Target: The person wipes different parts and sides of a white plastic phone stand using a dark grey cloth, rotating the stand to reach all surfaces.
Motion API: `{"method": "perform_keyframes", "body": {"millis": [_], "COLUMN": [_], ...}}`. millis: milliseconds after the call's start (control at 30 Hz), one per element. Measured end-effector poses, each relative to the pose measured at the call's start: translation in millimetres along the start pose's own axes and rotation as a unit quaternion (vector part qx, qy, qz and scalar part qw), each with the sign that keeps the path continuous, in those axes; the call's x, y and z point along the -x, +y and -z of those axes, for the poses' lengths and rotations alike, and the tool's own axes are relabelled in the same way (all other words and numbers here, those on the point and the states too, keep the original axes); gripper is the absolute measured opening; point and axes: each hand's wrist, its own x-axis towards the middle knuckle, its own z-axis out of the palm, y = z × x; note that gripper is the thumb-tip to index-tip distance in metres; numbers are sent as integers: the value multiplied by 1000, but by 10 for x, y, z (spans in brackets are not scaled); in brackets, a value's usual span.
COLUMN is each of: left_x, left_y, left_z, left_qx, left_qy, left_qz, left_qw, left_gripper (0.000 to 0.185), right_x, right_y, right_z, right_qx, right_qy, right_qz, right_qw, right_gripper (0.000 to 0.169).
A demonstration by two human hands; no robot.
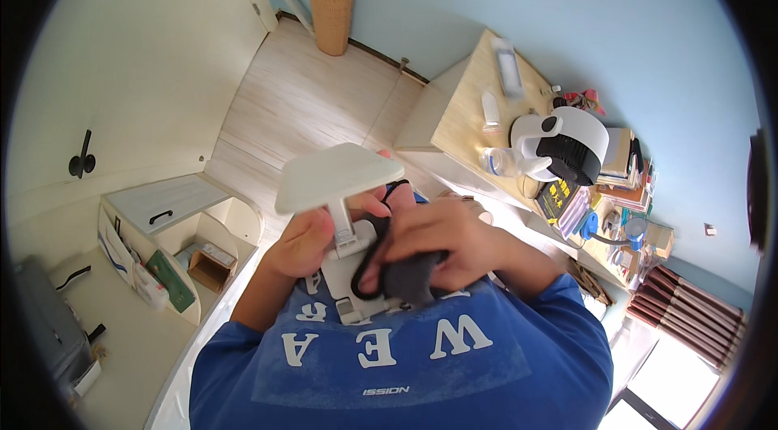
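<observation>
A white folding stand with a flat rounded plate (340, 176) and a hinged arm stands out in front of my chest. My left hand (310, 241) grips it just under the plate, by the hinge. My right hand (434, 241) is closed on a dark grey cloth item (408, 279), which lies against the stand's lower part. A black cord or strap (363, 275) loops between the hands beside the stand. Fingertips also show behind the plate. The fingers and cloth partly hide the lower hinge, and the right hand is slightly blurred.
To the right, a wooden desk (453, 120) bears a white fan (586, 132), a clear plastic bottle (499, 161), books and a blue lamp (635, 234). A rolled mat (331, 1) stands against the wall. Left are a low cabinet (182, 202) with open shelves and a grey bag (48, 314).
</observation>
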Motion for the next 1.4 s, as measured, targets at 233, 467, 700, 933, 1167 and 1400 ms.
{"method": "perform_keyframes", "body": {"millis": [233,467,700,933,1167,1400], "left_x": [44,3,-108,-53,380,106], "left_y": [63,234,366,256,-25,240], "left_z": [-43,-130,-302,-267,-39,-272], "left_qx": [-48,-133,-156,-77,-72,-7], "left_qy": [-6,17,41,1,110,86], "left_qz": [34,29,66,12,82,49], "left_qw": [998,991,985,997,988,995], "left_gripper": [71,72,66,65,46,44], "right_x": [-16,52,123,61,54,116], "right_y": [90,132,-122,-78,26,131], "right_z": [-18,-122,-11,-69,-233,-200], "right_qx": [75,92,99,108,43,87], "right_qy": [76,152,41,82,140,160], "right_qz": [-11,-109,27,62,-10,-32], "right_qw": [994,978,994,989,989,983], "right_gripper": [29,30,34,35,31,31]}}
